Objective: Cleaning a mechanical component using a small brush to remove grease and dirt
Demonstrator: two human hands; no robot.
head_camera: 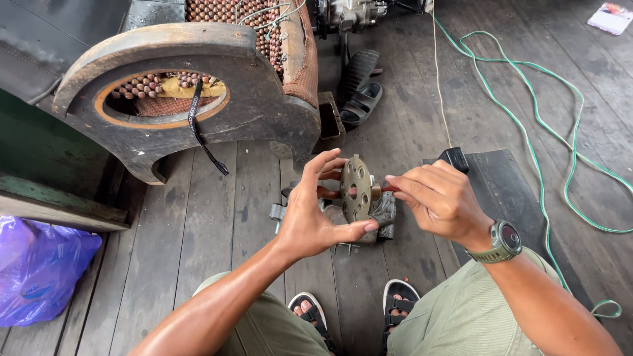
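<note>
Knees in olive trousers [455, 323] and two sandalled feet [399, 303] sit closest at 6 o'clock, with both forearms rising from them toward the middle of the view. Between the hands, just above the feet, a round metal disc [356, 188] with a ring of holes stands on edge, turned nearly side-on. At 9 o'clock of it the left hand [310, 214] has its grip clamped on the disc, thumb under the lower rim and fingers spread behind the upper part. At 3 o'clock the right hand [438, 198], a green watch [501, 242] on its wrist, pinches a thin red-handled tool [389, 188] whose tip meets the brass hub at the disc's centre; that grip is closed on the tool. Below the disc, smaller grey metal parts [379, 217] lie on the plank floor [211, 217]. At 2 o'clock a dark mat [508, 191] lies flat, and a green cable [547, 132] loops across the boards beyond it. Near 12 o'clock a pair of black sandals [359, 89] rests beside a machine. From 10 to 11 o'clock stands a worn wooden seat frame [250, 99] with a beaded cover [264, 26]. At 8 o'clock lies a purple plastic bag [39, 270].
</note>
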